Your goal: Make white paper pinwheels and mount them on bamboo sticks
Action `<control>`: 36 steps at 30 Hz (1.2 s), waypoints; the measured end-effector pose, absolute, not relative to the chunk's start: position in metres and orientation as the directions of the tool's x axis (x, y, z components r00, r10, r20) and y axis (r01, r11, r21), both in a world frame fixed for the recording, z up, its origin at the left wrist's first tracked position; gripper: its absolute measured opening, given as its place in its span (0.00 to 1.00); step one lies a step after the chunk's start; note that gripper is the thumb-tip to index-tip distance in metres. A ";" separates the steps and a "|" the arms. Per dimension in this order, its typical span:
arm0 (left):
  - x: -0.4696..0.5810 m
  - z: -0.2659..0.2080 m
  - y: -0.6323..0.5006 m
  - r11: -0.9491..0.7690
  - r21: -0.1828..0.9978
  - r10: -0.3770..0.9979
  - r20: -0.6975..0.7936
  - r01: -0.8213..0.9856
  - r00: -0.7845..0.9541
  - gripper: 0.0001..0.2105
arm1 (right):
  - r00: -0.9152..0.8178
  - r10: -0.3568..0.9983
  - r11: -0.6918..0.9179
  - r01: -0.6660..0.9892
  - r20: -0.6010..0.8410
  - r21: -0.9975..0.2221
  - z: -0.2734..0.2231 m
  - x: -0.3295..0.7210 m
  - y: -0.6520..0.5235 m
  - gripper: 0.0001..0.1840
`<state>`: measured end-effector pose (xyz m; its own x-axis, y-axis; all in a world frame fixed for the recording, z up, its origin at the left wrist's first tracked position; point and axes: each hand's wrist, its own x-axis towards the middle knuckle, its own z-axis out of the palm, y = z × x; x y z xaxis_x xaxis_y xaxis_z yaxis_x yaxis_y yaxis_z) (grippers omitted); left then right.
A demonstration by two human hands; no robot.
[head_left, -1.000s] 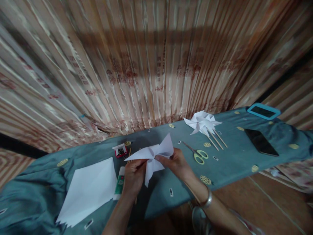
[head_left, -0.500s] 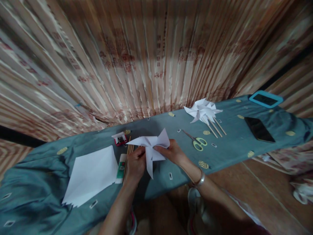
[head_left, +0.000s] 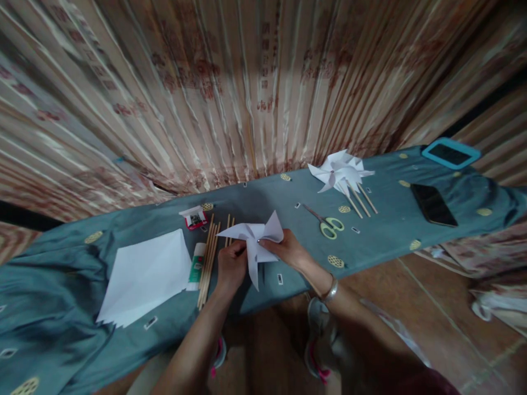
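A white paper pinwheel is held up between my two hands over the front of the cloth. My left hand is closed on its left side, with the fingertips partly behind the paper. From the right, my right hand pinches it, the thumb pressed near the centre where a small pin head shows. Several wooden sticks lie just left of my left hand, beside a green and white glue stick. Behind them sits a small open red box with dark little pieces inside.
A stack of white paper lies on the left of the green cloth. To the right are scissors with green handles, finished pinwheels on sticks, a black phone and a blue-framed device. Curtains hang behind.
The view has shifted slightly, so the table things sit higher and more of the sticks show. Both hands keep hold of the pinwheel, and the pin head at its centre is now visible.
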<state>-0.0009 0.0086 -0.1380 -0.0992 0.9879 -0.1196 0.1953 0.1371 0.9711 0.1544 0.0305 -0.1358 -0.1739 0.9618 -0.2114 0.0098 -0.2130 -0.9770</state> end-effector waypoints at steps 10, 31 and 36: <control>0.006 -0.131 0.003 -0.025 0.915 0.997 0.054 0.402 -0.061 0.09 | -0.120 0.966 -0.234 -0.014 -0.231 -0.972 -0.139 0.154 0.022 0.18; -0.003 -0.134 0.010 0.108 0.961 0.991 -0.124 0.256 0.048 0.14 | -0.163 0.960 -0.249 -0.132 -0.226 -0.960 -0.139 0.165 0.031 0.17; 0.000 -0.129 0.003 0.177 0.945 0.973 -0.211 0.275 0.097 0.18 | -0.163 0.960 -0.247 -0.111 -0.228 -0.963 -0.139 0.168 0.031 0.18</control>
<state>0.0000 0.0029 -0.1289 0.0974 0.9726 -0.2110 0.2748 0.1775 0.9450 0.1676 0.0305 -0.1390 -0.1632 0.9599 -0.2277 -0.1113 -0.2473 -0.9625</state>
